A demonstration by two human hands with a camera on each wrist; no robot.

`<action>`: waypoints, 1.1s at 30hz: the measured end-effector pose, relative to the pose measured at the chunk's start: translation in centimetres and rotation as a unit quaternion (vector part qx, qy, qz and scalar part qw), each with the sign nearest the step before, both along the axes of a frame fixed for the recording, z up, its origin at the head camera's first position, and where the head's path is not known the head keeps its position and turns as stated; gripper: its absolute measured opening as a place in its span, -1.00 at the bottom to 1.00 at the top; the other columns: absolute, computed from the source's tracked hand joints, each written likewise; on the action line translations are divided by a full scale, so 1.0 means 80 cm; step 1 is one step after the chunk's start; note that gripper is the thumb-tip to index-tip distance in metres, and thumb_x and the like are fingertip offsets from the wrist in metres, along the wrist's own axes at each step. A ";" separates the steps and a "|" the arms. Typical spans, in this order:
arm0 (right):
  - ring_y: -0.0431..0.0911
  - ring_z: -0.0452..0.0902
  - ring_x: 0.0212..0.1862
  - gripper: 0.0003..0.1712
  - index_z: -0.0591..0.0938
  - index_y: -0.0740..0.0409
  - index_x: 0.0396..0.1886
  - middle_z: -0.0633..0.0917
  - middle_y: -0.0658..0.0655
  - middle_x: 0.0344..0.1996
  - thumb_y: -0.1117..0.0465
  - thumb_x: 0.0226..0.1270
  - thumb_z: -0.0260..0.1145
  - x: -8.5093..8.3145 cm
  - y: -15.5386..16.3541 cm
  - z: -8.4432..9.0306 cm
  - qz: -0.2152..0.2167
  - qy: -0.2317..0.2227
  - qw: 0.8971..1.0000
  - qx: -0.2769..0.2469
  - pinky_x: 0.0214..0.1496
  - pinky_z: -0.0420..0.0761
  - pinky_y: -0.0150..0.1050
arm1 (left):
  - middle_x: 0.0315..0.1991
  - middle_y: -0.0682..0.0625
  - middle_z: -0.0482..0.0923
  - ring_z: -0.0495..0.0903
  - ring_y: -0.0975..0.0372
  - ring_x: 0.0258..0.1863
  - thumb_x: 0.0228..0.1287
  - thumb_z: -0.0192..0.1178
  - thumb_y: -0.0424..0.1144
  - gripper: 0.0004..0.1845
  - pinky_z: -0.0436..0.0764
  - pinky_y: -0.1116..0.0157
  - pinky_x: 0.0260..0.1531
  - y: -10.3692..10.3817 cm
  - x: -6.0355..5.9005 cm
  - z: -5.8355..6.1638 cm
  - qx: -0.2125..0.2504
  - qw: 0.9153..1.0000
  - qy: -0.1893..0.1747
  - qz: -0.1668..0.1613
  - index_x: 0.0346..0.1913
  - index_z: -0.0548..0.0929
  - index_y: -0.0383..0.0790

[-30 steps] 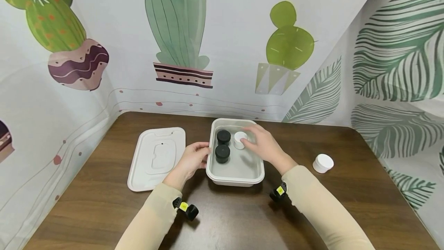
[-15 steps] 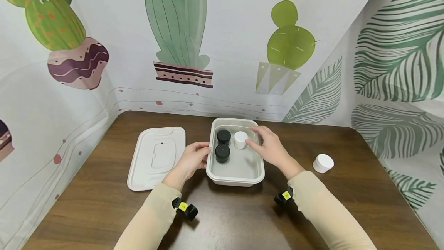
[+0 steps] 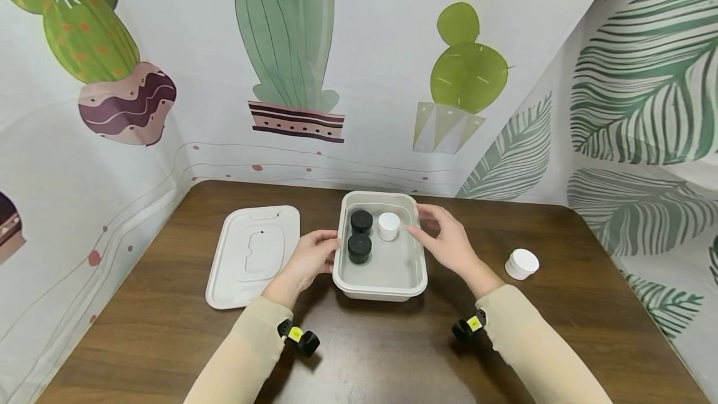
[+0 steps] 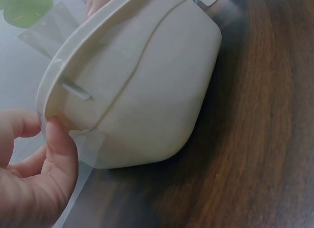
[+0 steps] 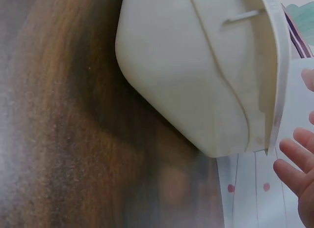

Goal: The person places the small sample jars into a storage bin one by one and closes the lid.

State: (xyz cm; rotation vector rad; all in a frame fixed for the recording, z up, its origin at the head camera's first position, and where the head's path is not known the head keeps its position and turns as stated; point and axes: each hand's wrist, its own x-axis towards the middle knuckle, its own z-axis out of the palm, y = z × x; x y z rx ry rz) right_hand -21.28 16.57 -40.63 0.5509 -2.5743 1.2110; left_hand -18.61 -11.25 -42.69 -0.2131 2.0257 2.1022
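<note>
Nearest me, the left hand (image 3: 307, 259) holds the left rim of the white container (image 3: 381, 290) on the table (image 3: 168, 329), fingers curled on it. The right hand (image 3: 449, 243) hovers over its right rim, fingers spread, holding nothing. Inside stand two black jars (image 3: 359, 247) and, farther back, a white jar (image 3: 389, 226).

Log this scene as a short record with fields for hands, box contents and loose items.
left hand: holds the box by its left rim
right hand: open, over the right rim, holding nothing
box contents: two black jars, one white jar
lid: flat on the table, left of the box
loose jar: white, on the table right of the box
</note>
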 end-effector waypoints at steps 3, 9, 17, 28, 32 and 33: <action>0.07 0.54 0.08 -0.40 0.48 0.21 0.17 0.59 0.24 0.04 0.04 0.20 0.37 0.003 0.005 0.000 -0.003 -0.006 1.000 -0.007 0.10 0.56 0.01 | -0.40 -0.04 0.58 0.54 0.26 -0.59 0.24 0.11 -0.35 -0.65 0.57 0.36 -0.60 0.000 0.000 0.001 0.001 1.000 -0.002 0.001 0.07 0.48 -0.41; 0.07 0.54 0.09 -0.40 0.48 0.19 0.18 0.58 0.21 0.09 0.03 0.20 0.37 0.011 0.019 -0.004 -0.011 -0.022 0.999 -0.025 0.11 0.55 0.00 | -0.38 -0.05 0.58 0.56 0.25 -0.57 0.25 0.11 -0.35 -0.66 0.58 0.34 -0.58 0.001 0.001 0.000 0.000 1.000 -0.002 0.000 0.07 0.48 -0.40; 0.10 0.51 0.13 -0.40 0.43 0.22 0.21 0.55 0.24 0.14 0.08 0.24 0.34 0.020 0.042 -0.006 -0.020 -0.043 0.998 -0.029 0.15 0.52 0.00 | -0.40 -0.01 0.57 0.55 0.26 -0.56 0.27 0.10 -0.35 -0.65 0.59 0.34 -0.57 0.000 0.003 0.002 0.008 1.000 -0.003 -0.005 0.10 0.47 -0.40; 0.18 0.51 0.11 -0.47 0.43 0.37 0.17 0.55 0.35 0.11 0.26 0.24 0.32 0.053 0.044 0.031 -0.052 -0.044 0.997 -0.027 0.12 0.49 0.03 | -0.35 -0.05 0.58 0.55 0.28 -0.54 0.28 0.11 -0.35 -0.64 0.58 0.37 -0.57 0.000 0.001 -0.001 0.003 1.000 0.003 -0.009 0.10 0.47 -0.43; 0.19 0.51 0.10 -0.48 0.43 0.39 0.16 0.55 0.36 0.10 0.27 0.25 0.31 0.056 0.049 0.031 -0.062 -0.039 0.997 -0.021 0.12 0.49 0.04 | -0.32 -0.08 0.58 0.55 0.28 -0.53 0.28 0.10 -0.35 -0.64 0.58 0.37 -0.57 0.000 0.001 0.000 0.005 1.000 -0.001 -0.007 0.10 0.46 -0.43; 0.19 0.51 0.10 -0.48 0.43 0.38 0.16 0.55 0.35 0.10 0.27 0.25 0.31 0.054 0.052 0.027 -0.064 -0.039 0.997 -0.022 0.12 0.49 0.03 | -0.32 -0.08 0.58 0.55 0.28 -0.53 0.28 0.10 -0.35 -0.64 0.58 0.37 -0.57 0.000 0.002 0.000 0.004 1.000 0.000 -0.008 0.11 0.46 -0.44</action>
